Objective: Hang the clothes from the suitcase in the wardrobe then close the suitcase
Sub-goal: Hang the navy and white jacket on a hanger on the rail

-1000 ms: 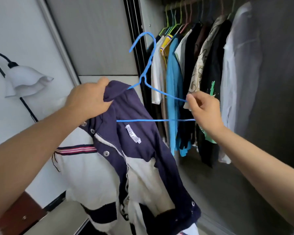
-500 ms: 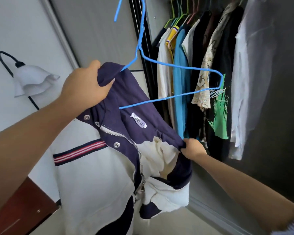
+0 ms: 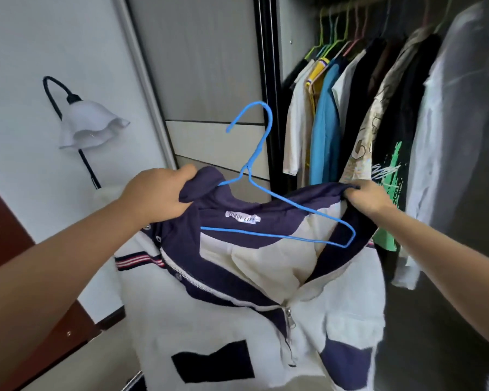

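A navy and cream zip jacket (image 3: pixel 237 306) hangs open in front of me, held up by both shoulders. My left hand (image 3: pixel 158 196) grips its left shoulder and collar. My right hand (image 3: pixel 370 197) grips the right shoulder. A blue wire hanger (image 3: pixel 266 193) sits inside the neck opening, its left arm tucked under the left shoulder, its right arm bare above the lining, its hook pointing up. The open wardrobe (image 3: pixel 449 277) is at the right. No suitcase is in view.
Several hung shirts (image 3: pixel 350 122) on coloured hangers fill the wardrobe rail (image 3: pixel 350 7). A black wardrobe door frame (image 3: pixel 268 80) stands just behind the hanger hook. A white wall lamp (image 3: pixel 88 125) is at the left, dark red furniture (image 3: pixel 0 235) below it.
My right hand left the hanger, dropped to the jacket's lower right side, then lifted its right shoulder level with the left. The hanger came down and now lies in the neck opening.
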The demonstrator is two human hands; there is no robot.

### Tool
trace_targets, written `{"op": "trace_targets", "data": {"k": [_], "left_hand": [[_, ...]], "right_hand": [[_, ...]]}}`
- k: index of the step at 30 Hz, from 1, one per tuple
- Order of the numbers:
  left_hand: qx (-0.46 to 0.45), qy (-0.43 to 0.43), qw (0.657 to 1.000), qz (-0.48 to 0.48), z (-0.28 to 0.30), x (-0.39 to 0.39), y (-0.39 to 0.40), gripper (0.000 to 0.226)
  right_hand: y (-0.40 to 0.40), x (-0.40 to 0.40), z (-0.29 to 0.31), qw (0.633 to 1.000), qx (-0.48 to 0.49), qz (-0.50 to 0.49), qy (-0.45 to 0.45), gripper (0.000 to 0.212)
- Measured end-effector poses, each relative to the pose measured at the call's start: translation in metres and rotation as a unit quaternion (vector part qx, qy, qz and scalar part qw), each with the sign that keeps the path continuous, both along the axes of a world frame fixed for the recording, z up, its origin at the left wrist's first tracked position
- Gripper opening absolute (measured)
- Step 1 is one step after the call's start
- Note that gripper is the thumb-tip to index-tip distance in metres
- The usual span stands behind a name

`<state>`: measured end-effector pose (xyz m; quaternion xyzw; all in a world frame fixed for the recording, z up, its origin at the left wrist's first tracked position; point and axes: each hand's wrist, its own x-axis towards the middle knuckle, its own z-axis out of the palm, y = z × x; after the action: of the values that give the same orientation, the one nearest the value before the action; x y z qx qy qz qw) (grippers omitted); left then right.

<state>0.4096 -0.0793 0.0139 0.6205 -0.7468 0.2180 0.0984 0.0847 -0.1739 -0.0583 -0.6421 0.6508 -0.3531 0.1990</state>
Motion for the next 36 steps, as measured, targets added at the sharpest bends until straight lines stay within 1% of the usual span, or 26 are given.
{"op": "trace_targets", "data": {"k": [1, 3, 4, 5, 6, 8, 10, 11, 12, 13, 15, 17, 19, 21, 24, 26, 28, 29, 30, 31, 32, 33, 34, 35, 36], "left_hand": [[-0.004, -0.008, 1.0, 0.008, -0.002, 0.002, 0.0, 0.044], [-0.014, -0.028, 0.999, 0.015, -0.007, 0.001, -0.004, 0.041], [-0.016, -0.044, 0.999, 0.015, -0.01, -0.002, -0.006, 0.04], [-0.018, -0.061, 0.998, 0.015, -0.013, -0.008, -0.009, 0.037], [-0.017, -0.077, 0.997, 0.018, -0.016, -0.015, -0.011, 0.034], [-0.013, -0.098, 0.995, 0.021, -0.019, -0.028, -0.016, 0.029], [0.001, -0.105, 0.994, 0.018, -0.023, -0.04, -0.018, 0.027], [0.003, -0.103, 0.995, 0.003, -0.023, -0.05, -0.02, 0.027], [0.005, -0.098, 0.995, -0.012, -0.026, -0.058, -0.021, 0.028], [0.006, -0.099, 0.995, -0.029, -0.025, -0.072, -0.024, 0.029], [0.013, -0.092, 0.995, -0.043, -0.031, -0.092, -0.025, 0.032], [0.018, -0.067, 0.997, -0.032, -0.034, -0.112, -0.03, 0.034], [0.012, -0.033, 0.999, 0.0, -0.032, -0.122, -0.034, 0.032], [-0.007, 0.03, 0.999, 0.029, -0.027, -0.123, -0.039, 0.029], [-0.053, 0.154, 0.986, 0.035, -0.013, -0.116, -0.043, 0.023], [-0.08, 0.201, 0.976, 0.024, -0.001, -0.116, -0.042, 0.021], [-0.102, 0.217, 0.971, 0.004, 0.009, -0.123, -0.036, 0.018], [-0.109, 0.222, 0.969, -0.006, 0.011, -0.127, -0.032, 0.015], [-0.115, 0.226, 0.967, -0.016, 0.012, -0.13, -0.028, 0.016], [-0.118, 0.229, 0.966, -0.026, 0.012, -0.133, -0.024, 0.02], [-0.123, 0.234, 0.964, -0.034, 0.011, -0.134, -0.021, 0.021], [-0.125, 0.239, 0.962, -0.04, 0.011, -0.136, -0.019, 0.022], [-0.125, 0.243, 0.961, -0.043, 0.01, -0.137, -0.016, 0.022], [-0.125, 0.241, 0.961, -0.047, 0.01, -0.138, -0.013, 0.021], [-0.126, 0.232, 0.963, -0.052, 0.01, -0.14, -0.01, 0.021]], "right_hand": [[0.003, -0.003, 0.008, 0.999, -0.01, 0.008, 0.035, 0.036], [0.011, -0.01, 0.023, 0.994, -0.01, 0.017, 0.103, 0.021], [0.016, -0.01, 0.028, 0.993, -0.001, 0.016, 0.119, 0.014], [0.02, -0.012, 0.034, 0.992, 0.001, 0.008, 0.125, 0.012], [0.023, -0.013, 0.038, 0.992, 0.011, -0.001, 0.127, 0.014], [0.033, -0.013, 0.046, 0.993, 0.062, -0.011, 0.098, 0.021], [0.038, -0.015, 0.053, 0.99, 0.102, 0.008, 0.098, 0.023], [0.044, -0.021, 0.06, 0.99, 0.118, 0.013, 0.075, 0.022], [0.047, -0.025, 0.065, 0.992, 0.118, 0.016, 0.033, 0.021], [0.053, -0.032, 0.073, 0.995, 0.098, -0.001, -0.028, 0.021], [0.059, -0.035, 0.082, 0.993, 0.061, -0.007, -0.102, 0.026], [0.072, -0.036, 0.092, 0.986, 0.034, 0.001, -0.163, 0.028], [0.088, -0.033, 0.098, 0.973, 0.032, 0.022, -0.227, 0.024], [0.105, -0.041, 0.098, 0.969, 0.019, 0.045, -0.241, 0.02], [0.135, -0.059, 0.086, 0.98, 0.016, 0.074, -0.184, 0.025], [0.152, -0.064, 0.069, 0.983, 0.066, 0.129, -0.114, 0.032], [0.161, -0.066, 0.06, 0.972, 0.127, 0.195, 0.046, 0.04], [0.162, -0.068, 0.059, 0.958, 0.13, 0.22, 0.129, 0.048], [0.161, -0.071, 0.059, 0.947, 0.089, 0.242, 0.191, 0.057], [0.16, -0.075, 0.063, 0.947, 0.016, 0.235, 0.22, 0.065], [0.156, -0.083, 0.068, 0.951, -0.093, 0.201, 0.215, 0.071], [0.15, -0.092, 0.072, 0.939, -0.223, 0.147, 0.217, 0.075], [0.141, -0.097, 0.075, 0.908, -0.319, 0.108, 0.25, 0.076], [0.132, -0.096, 0.077, 0.881, -0.366, 0.097, 0.285, 0.079], [0.124, -0.093, 0.078, 0.875, -0.348, 0.106, 0.319, 0.082]]}}
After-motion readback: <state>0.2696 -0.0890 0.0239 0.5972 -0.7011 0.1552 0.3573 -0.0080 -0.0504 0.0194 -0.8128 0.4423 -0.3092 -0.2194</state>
